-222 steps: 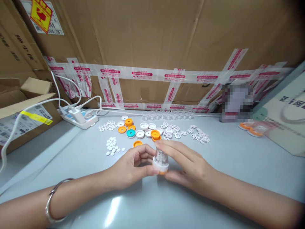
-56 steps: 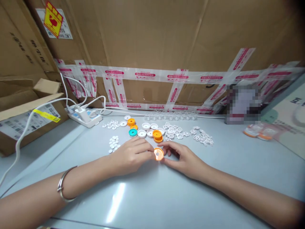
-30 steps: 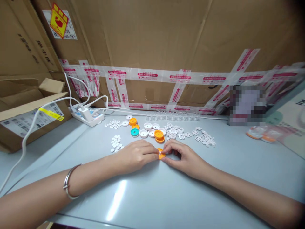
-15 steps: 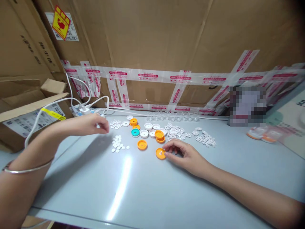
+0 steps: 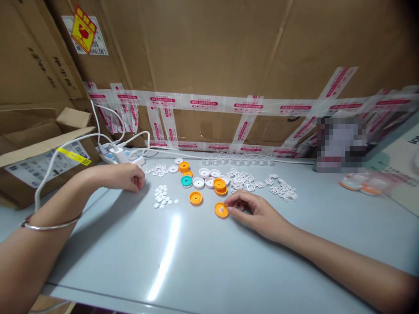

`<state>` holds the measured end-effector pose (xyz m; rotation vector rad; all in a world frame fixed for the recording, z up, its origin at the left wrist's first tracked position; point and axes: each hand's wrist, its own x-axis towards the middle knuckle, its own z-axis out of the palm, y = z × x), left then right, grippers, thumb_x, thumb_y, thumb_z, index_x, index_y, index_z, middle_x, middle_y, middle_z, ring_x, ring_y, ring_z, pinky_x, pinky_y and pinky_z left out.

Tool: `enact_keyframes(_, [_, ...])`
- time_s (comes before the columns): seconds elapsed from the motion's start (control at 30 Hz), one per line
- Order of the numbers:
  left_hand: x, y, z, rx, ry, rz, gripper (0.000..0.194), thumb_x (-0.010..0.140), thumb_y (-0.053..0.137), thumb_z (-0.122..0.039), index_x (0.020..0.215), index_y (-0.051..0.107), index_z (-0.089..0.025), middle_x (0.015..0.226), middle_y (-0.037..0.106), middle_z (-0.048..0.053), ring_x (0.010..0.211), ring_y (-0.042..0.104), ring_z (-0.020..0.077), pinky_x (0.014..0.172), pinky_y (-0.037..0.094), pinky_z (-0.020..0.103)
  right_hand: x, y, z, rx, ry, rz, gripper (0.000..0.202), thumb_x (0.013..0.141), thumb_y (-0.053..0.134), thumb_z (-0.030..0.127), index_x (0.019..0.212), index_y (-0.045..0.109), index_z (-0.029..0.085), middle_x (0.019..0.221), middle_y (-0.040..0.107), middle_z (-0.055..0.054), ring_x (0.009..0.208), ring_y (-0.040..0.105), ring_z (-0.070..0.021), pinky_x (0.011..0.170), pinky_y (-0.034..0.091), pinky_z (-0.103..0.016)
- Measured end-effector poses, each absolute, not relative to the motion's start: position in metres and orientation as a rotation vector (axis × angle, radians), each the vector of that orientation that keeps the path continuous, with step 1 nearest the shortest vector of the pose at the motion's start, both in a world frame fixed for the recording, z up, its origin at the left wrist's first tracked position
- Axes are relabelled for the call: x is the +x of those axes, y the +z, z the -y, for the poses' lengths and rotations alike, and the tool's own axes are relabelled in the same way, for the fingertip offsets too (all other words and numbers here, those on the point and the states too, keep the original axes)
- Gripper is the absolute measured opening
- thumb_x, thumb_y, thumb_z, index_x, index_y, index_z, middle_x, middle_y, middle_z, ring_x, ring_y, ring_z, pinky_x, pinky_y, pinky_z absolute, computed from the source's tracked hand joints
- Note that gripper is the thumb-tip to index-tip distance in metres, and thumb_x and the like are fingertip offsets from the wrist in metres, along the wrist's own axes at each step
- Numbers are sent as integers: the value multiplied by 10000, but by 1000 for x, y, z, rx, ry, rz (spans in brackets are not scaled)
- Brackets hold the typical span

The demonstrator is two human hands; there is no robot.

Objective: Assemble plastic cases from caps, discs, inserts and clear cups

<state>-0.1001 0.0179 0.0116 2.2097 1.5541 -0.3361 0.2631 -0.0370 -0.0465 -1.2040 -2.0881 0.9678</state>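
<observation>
Closest in, a silver metal bangle (image 5: 52,226) rings the left forearm, and the smooth pale-grey table (image 5: 203,266) catches a long streak of light. Now the right hand (image 5: 253,213): thumb and index finger pinch the right rim of a shallow round orange plastic cap (image 5: 218,213), a small white piece (image 5: 221,209) at its middle. That cap is at the table's centre, just in front of the fingers. Beyond it, slightly left, sits a round orange plastic cup (image 5: 196,198), and farther left lies a scatter of small round white plastic discs (image 5: 161,197).

Over to the left hand (image 5: 129,176), fingers curled in, near the white power strip (image 5: 139,161); whether they grip anything, I cannot tell.

Deeper still, a teal-and-white round cap (image 5: 186,181), several white round caps (image 5: 198,182) and a stack of orange caps (image 5: 220,186) crowd together, lacy white plastic pieces (image 5: 240,180) to their right. Along the back, a row of clear round plastic pieces (image 5: 237,159) lines up before a big brown cardboard wall (image 5: 209,48) banded with red-and-white tape (image 5: 203,103).
</observation>
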Motion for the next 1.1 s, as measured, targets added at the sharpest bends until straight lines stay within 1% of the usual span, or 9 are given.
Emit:
enact_keyframes(0.3, [-104, 7, -18, 2200, -307, -1546, 161, 620, 529, -220, 709, 654, -173, 739, 664, 36, 691, 598, 191, 622, 441, 247, 264, -47, 37, -1201, 962, 2095, 164, 807, 551, 305, 886, 638, 191, 862, 616, -37, 745, 533, -143, 635, 426, -264])
enact_keyframes(0.47, [-105, 9, -21, 2279, -249, -1550, 133, 674, 533, -221, 727, 649, -185, 733, 665, 21, 677, 599, 168, 610, 439, 235, 264, -48, 37, -1208, 939, 2116, 161, 809, 549, 306, 894, 635, 201, 863, 608, -31, 756, 538, -142, 659, 436, -263])
enact_keyframes(0.53, [-94, 13, -18, 2403, -71, -1533, 118, 713, 546, -253, 736, 639, -184, 738, 663, 14, 668, 593, 152, 613, 437, 230, 264, -49, 37, -1185, 897, 2138, 184, 777, 588, 300, 929, 627, 204, 874, 600, -30, 780, 539, -148, 697, 445, -270])
enact_keyframes(0.6, [-72, 15, -8, 2571, 277, -1459, 127, 741, 568, -290, 756, 622, -176, 764, 658, 14, 691, 586, 143, 645, 438, 230, 263, -50, 37, -1157, 845, 2173, 272, 732, 638, 290, 990, 615, 207, 890, 585, -34, 797, 535, -154, 724, 452, -282])
enact_keyframes(0.67, [-41, 12, 5, 2664, 691, -1291, 109, 782, 553, -266, 786, 598, -166, 798, 650, 20, 730, 581, 131, 687, 439, 230, 262, -51, 37, -1142, 803, 2207, 341, 711, 660, 283, 1040, 606, 209, 900, 568, -40, 798, 532, -157, 724, 456, -288])
enact_keyframes(0.7, [-25, 8, 13, 2702, 811, -1166, 90, 798, 542, -240, 789, 592, -165, 791, 645, 18, 729, 578, 124, 687, 435, 227, 262, -51, 36, -1137, 788, 2217, 340, 716, 655, 283, 1045, 607, 210, 901, 562, -42, 798, 532, -157, 721, 455, -287])
enact_keyframes(0.8, [20, -11, 32, 2861, 910, -943, 82, 815, 530, -168, 759, 589, -167, 747, 644, 9, 730, 578, 127, 702, 408, 254, 260, -53, 36, -1117, 767, 2231, 263, 745, 631, 279, 998, 627, 206, 879, 558, -37, 792, 536, -152, 716, 449, -275])
enact_keyframes(0.87, [40, -24, 38, 2968, 928, -874, 106, 817, 512, -132, 744, 583, -161, 718, 639, 7, 693, 573, 124, 663, 389, 256, 259, -54, 36, -1095, 760, 2236, 223, 755, 625, 275, 966, 635, 203, 862, 556, -32, 787, 535, -147, 716, 443, -267])
enact_keyframes(1.1, [60, -41, 28, 3040, 939, -796, 118, 838, 508, -147, 752, 588, -156, 730, 647, 14, 694, 578, 128, 636, 379, 249, 259, -56, 35, -1069, 744, 2234, 194, 776, 624, 306, 929, 646, 189, 833, 544, -30, 776, 518, -140, 706, 429, -260])
